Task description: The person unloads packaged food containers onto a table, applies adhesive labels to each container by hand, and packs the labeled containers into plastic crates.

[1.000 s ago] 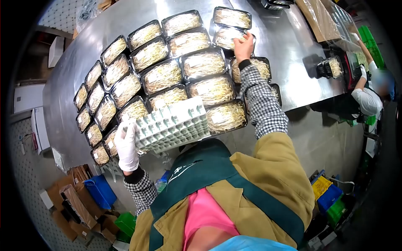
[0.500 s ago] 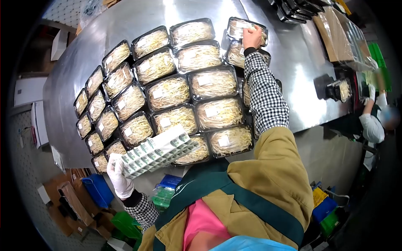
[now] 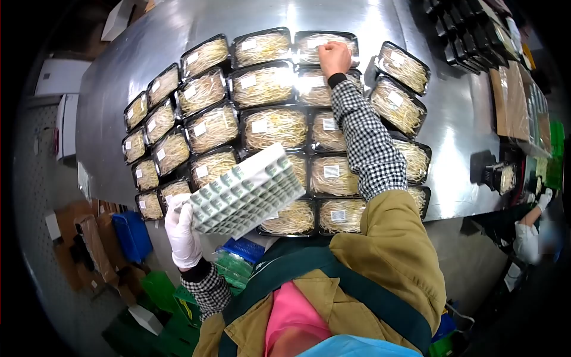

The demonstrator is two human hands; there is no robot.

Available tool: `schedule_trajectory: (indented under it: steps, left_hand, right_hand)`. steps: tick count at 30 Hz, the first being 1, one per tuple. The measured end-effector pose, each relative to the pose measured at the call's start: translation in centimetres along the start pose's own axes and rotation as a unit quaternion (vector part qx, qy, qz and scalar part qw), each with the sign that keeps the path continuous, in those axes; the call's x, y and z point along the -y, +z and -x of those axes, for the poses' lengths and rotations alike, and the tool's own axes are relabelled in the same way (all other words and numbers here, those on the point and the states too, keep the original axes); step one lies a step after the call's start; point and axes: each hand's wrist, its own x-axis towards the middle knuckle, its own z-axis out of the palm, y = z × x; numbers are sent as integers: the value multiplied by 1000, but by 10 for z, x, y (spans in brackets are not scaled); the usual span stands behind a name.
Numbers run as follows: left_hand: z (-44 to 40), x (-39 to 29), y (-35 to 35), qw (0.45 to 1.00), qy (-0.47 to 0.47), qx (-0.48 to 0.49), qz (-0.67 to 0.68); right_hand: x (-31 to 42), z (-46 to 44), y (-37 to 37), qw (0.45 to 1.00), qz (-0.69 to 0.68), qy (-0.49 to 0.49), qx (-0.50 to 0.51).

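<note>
My left hand (image 3: 183,232), in a white glove, holds a stack of label sheets (image 3: 247,193) by its left end. The sheets carry rows of small green-and-white stickers and tilt above the front trays. My right hand (image 3: 336,58) is bare, with curled fingers against the film of the black tray of bean sprouts (image 3: 306,55) at the far end of its column. What the fingertips hold, if anything, is hidden. Rows of similar sprout trays (image 3: 275,122) lie around it, many with a white label on top. My right forearm hides parts of several trays.
A steel table (image 3: 455,119) carries the trays. Stacked black trays (image 3: 470,35) and a plastic-wrapped carton (image 3: 511,101) stand at right. A small black tray (image 3: 504,177) lies near a co-worker (image 3: 526,235). Blue (image 3: 132,235) and green crates are below at left.
The view has shifted to the right. My right hand has moved left from the top tray of the right column to the neighbouring column's top tray. The label sheets are tilted more toward the camera.
</note>
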Motion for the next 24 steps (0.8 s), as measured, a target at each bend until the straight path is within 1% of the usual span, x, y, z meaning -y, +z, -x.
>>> schedule_trajectory:
  steps: [1,2,3,4,5,7,8,9,10,11,12,13,14,15,17,19,21,23,24]
  left_hand:
    - [-2,0,-1,1000,5,-7,-12]
    - [-3,0,-5,1000,-14,-10,-15]
    - [-5,0,-1,1000,15,-3,-16]
    - [-7,-2,5,999,21,-17,-29]
    - [-7,-6,11,998,23,-34,-43]
    - [-9,-6,14,997,37,-25,-55]
    - [-10,-9,18,997,47,-34,-59]
    - [-11,-10,23,995,56,-45,-64]
    - [-10,-10,26,994,72,-44,-74]
    - [-11,-10,27,992,90,-38,-85]
    - [-13,-7,27,991,96,-41,-85]
    - [-11,-10,31,992,98,-35,-70]
    - [-7,-14,36,994,94,-28,-51]
    - [-4,-17,38,995,91,-19,-31]
    - [2,-20,38,994,95,-23,-39]
    - [7,-25,37,995,92,-25,-33]
    - [8,-22,29,994,93,-20,-61]
    - [9,-19,26,996,81,0,-21]
    - [8,-16,21,997,68,16,-21]
  right_hand:
    - [15,10,-5,993,114,-16,22]
    - [18,14,-4,988,149,-38,8]
    - [18,13,-6,981,184,-63,-8]
    - [13,8,-8,981,183,-55,24]
    - [6,5,-9,978,189,-82,-28]
    - [0,2,-17,989,101,-102,-32]
    - [21,7,-30,993,14,-93,69]
    - [52,17,-57,979,-73,-82,173]
    - [86,35,-79,929,-202,-113,290]
    - [122,54,-108,851,-261,-132,436]
    - [150,72,-130,800,-235,-297,466]
    - [172,90,-142,727,-282,-377,499]
    - [193,106,-158,708,-239,-430,507]
    - [202,121,-163,711,-186,-502,456]
    - [215,136,-180,709,-127,-548,425]
    - [218,147,-193,719,-116,-559,398]
    - [211,162,-194,742,-131,-580,309]
    - [201,178,-194,759,-127,-609,191]
    - [195,187,-197,762,-109,-619,155]
